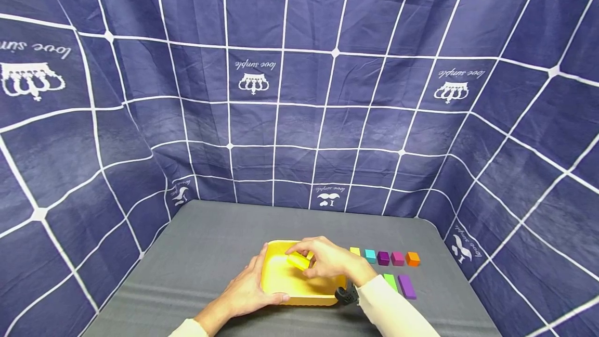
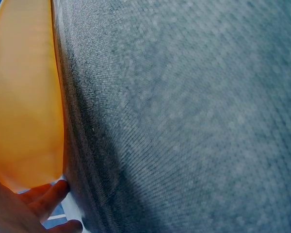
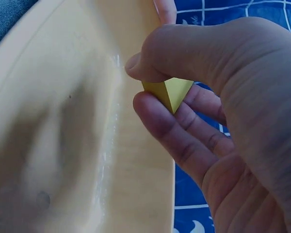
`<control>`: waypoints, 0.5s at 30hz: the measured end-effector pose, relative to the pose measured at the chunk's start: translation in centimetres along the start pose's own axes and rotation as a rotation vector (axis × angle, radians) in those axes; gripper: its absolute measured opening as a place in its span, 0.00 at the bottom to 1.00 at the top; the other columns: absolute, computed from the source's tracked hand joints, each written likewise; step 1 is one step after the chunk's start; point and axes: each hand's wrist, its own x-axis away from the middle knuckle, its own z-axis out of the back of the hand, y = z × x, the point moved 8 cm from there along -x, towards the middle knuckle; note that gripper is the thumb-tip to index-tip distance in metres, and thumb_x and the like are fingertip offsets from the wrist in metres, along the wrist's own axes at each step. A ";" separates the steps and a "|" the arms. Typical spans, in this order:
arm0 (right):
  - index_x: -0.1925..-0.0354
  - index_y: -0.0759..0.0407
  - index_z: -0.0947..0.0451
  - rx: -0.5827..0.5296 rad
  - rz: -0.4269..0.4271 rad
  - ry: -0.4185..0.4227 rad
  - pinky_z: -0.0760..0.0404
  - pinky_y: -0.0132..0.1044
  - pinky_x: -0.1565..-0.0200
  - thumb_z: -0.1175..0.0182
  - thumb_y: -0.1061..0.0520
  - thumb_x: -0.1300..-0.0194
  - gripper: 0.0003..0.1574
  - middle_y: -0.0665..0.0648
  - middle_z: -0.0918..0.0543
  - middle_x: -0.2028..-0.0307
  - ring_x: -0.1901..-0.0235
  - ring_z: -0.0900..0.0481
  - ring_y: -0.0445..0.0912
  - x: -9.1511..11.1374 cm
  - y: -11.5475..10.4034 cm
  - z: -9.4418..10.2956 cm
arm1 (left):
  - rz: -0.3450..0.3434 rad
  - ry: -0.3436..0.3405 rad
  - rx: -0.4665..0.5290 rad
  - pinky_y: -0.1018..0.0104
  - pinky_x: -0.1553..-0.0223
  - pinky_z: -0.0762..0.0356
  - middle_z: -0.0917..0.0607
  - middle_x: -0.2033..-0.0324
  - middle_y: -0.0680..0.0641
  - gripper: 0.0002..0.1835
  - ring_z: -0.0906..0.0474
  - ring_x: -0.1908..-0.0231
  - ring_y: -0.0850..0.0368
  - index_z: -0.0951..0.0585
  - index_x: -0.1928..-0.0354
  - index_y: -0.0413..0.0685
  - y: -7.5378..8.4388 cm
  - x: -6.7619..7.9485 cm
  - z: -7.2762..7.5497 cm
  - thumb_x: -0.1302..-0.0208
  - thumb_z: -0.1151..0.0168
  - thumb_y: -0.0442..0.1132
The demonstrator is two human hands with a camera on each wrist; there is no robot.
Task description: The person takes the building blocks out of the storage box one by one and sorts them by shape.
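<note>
A shallow yellow plastic tray (image 1: 281, 285) with rounded corners sits on the grey tabletop. At its left end my left hand (image 1: 250, 283) rests against the outer wall, fingers extended along the side and thumb by the front rim. The left wrist view shows those fingers (image 2: 51, 199) at the end of the tray wall (image 2: 26, 97). Over the tray's inside, my right hand (image 1: 325, 258) pinches a yellow block (image 1: 298, 260) between thumb and fingertips. In the right wrist view the block (image 3: 167, 92) shows angled faces, partly covered by the thumb.
Right of the tray stands a row of small cubes: yellow (image 1: 355, 250), light blue (image 1: 370, 256), purple (image 1: 383, 258), pink (image 1: 398, 259) and orange (image 1: 413, 259). In front lie a green bar (image 1: 390, 281) and a purple bar (image 1: 407, 286). A blue checked cloth (image 1: 299, 129) hangs around the table.
</note>
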 end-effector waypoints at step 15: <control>0.26 0.53 0.14 -0.029 0.002 0.045 0.09 0.26 0.56 0.16 0.64 0.33 0.40 0.53 0.14 0.38 0.50 0.17 0.38 2.9 0.2 1.8 | 0.008 0.000 0.004 0.28 0.40 0.13 0.22 0.19 0.42 0.83 0.14 0.34 0.45 0.50 0.03 0.52 -0.1 -0.1 -0.1 0.50 0.15 0.80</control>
